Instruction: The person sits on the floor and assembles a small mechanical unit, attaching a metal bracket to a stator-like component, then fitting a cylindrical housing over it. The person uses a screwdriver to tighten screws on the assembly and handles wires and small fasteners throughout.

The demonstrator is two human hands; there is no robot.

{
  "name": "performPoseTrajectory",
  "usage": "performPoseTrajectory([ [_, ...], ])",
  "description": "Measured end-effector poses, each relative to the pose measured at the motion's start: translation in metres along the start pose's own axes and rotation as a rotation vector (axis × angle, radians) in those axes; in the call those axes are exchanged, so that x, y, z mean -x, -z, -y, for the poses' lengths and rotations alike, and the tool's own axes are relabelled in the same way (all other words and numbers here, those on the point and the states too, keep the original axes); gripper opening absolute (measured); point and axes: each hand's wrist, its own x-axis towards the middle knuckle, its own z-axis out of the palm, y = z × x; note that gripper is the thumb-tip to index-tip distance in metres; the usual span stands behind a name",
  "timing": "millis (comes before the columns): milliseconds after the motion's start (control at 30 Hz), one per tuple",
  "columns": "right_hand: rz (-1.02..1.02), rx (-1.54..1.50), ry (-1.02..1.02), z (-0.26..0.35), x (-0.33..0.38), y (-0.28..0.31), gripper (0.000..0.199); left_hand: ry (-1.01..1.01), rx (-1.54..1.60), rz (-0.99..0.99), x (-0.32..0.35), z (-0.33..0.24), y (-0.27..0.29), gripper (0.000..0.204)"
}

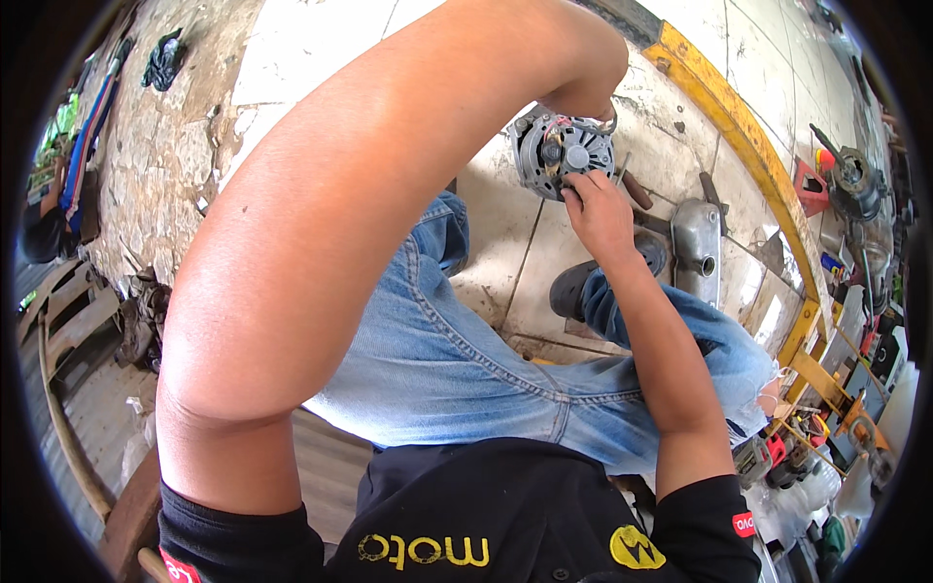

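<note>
Close to us, the person sits low in a black shirt and blue jeans (457, 360), with knees up. The left arm is big in the view and reaches far out. The left hand (583, 97) is bent down behind the round metal motor part (562, 154). It seems to hold the top edge of the part, but its fingers are hidden, so I cannot tell how tight they are.

The right hand (598, 209) comes up from below. Its fingers (575, 189) pinch at the lower front of the part, by the thin copper wires. I cannot tell if they grip a wire or just press.

The motor part sits down by the person's black shoe (607, 272), over the pale tiled floor (505, 223). It looks heavy, hard and stiff, with fins around the rim. The rim looks like the safe place to hold it. The wires look thin and easy to bend or snap.

Just past it lies a tool with a dark handle (637, 189), and a silver metal cover (696, 248). Farther off runs a yellow beam (743, 136).
</note>
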Motion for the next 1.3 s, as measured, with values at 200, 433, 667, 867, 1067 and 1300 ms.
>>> performPoseTrajectory([
  [200, 0.004, 0.000, 0.020, 0.010, -0.006, 0.000, 0.018, 0.045, -0.003, 0.000, 0.012, 0.000, 0.004, 0.032],
  [433, 0.025, 0.040, -0.007, 0.005, -0.004, -0.001, 0.018, 0.045, -0.003, 0.051, 0.002, 0.000, 0.004, 0.032],
  [667, 0.014, -0.030, 0.017, 0.011, -0.004, -0.002, 0.016, 0.047, 0.018, 0.027, 0.005, 0.001, 0.003, 0.034],
  [867, 0.029, -0.067, -0.028, 0.010, -0.003, -0.001, 0.018, 0.005, 0.000, 0.016, 0.005, 0.006, 0.003, 0.035],
  [1067, 0.013, -0.110, -0.018, 0.004, -0.002, -0.004, 0.018, 0.015, 0.008, 0.028, 0.006, 0.005, 0.005, 0.036],
  [1300, 0.006, -0.156, 0.010, 0.006, -0.005, -0.004, 0.017, 0.043, 0.006, 0.017, 0.013, 0.006, 0.006, 0.035],
])
